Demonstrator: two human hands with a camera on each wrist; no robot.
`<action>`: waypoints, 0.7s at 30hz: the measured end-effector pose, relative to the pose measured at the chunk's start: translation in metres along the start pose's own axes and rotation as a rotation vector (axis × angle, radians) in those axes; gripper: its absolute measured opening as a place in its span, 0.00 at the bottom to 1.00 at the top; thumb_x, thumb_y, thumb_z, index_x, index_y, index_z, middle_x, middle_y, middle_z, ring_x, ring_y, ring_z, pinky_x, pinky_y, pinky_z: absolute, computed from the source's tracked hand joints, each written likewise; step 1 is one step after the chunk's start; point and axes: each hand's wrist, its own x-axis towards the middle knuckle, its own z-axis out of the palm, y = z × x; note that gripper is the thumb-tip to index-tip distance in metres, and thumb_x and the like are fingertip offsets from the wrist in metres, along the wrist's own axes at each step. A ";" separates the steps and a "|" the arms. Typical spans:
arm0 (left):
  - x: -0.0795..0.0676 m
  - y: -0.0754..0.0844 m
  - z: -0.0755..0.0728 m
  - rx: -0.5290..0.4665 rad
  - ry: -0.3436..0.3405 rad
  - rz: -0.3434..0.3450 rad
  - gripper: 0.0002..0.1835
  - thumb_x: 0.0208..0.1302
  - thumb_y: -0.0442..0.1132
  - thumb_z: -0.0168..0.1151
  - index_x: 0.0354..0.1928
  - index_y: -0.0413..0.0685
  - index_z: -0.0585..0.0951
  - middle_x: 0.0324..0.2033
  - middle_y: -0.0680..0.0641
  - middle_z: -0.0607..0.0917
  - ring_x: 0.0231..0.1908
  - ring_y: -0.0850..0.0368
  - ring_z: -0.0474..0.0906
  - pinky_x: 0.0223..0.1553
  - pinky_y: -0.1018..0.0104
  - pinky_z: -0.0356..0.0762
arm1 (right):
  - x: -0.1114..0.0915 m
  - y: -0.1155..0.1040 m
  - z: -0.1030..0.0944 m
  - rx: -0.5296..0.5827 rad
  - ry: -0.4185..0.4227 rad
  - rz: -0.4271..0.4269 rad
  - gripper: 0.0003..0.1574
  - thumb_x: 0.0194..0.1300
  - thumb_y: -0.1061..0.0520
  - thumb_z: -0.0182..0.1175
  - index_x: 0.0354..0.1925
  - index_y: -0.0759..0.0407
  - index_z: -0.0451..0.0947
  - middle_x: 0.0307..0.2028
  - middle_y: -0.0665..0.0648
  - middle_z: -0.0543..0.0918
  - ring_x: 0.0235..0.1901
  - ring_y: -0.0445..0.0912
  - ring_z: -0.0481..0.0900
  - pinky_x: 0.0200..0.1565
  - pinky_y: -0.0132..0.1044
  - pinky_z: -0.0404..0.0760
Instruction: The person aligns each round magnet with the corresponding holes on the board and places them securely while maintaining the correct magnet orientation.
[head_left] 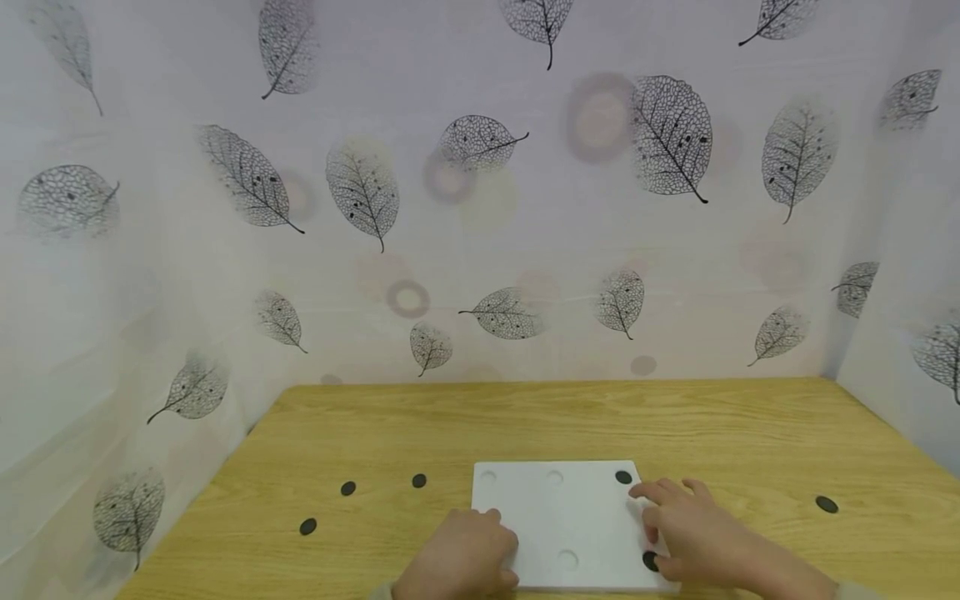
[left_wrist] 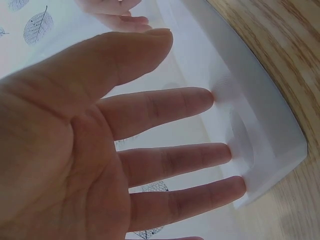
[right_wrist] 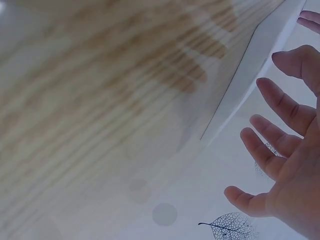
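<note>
A white rectangular board (head_left: pixel 540 521) with shallow round recesses lies on the table. One black disc (head_left: pixel 623 477) sits at its far right corner and another black disc (head_left: pixel 651 561) at its near right corner. My left hand (head_left: pixel 457 554) is over the board's left side; in the left wrist view its straight fingertips touch the board beside a round recess (left_wrist: pixel 242 140). Above the board's right edge hovers my right hand (head_left: pixel 693 533), fingers spread and loosely bent, thumb close to the near right disc. Nothing shows between the right fingers (right_wrist: pixel 280 107) in the right wrist view.
Three loose black discs, one of them nearer the board (head_left: pixel 419 481), lie on the wooden table (head_left: pixel 375 433) to the left. A further black disc (head_left: pixel 827 504) lies off to the right. Leaf-print curtains (head_left: pixel 525 225) enclose the back and sides.
</note>
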 end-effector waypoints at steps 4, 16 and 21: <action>-0.002 0.000 0.000 0.020 0.024 0.004 0.11 0.47 0.50 0.61 0.19 0.54 0.76 0.17 0.56 0.66 0.20 0.62 0.62 0.24 0.69 0.63 | 0.000 0.003 -0.001 -0.011 0.018 0.011 0.18 0.35 0.54 0.69 0.14 0.42 0.66 0.47 0.57 0.74 0.45 0.54 0.69 0.41 0.66 0.59; -0.003 0.001 0.000 0.026 0.036 0.008 0.11 0.47 0.51 0.62 0.20 0.54 0.76 0.18 0.56 0.67 0.21 0.62 0.63 0.24 0.69 0.64 | -0.006 0.025 -0.002 -0.044 0.097 0.043 0.18 0.31 0.54 0.68 0.14 0.42 0.66 0.44 0.56 0.75 0.44 0.54 0.70 0.37 0.65 0.61; -0.003 0.000 0.000 0.029 0.041 0.011 0.11 0.47 0.51 0.62 0.20 0.54 0.77 0.18 0.56 0.67 0.21 0.62 0.63 0.24 0.68 0.64 | -0.011 0.039 -0.003 -0.037 0.082 0.094 0.17 0.29 0.57 0.65 0.15 0.43 0.65 0.45 0.57 0.74 0.45 0.55 0.70 0.39 0.65 0.59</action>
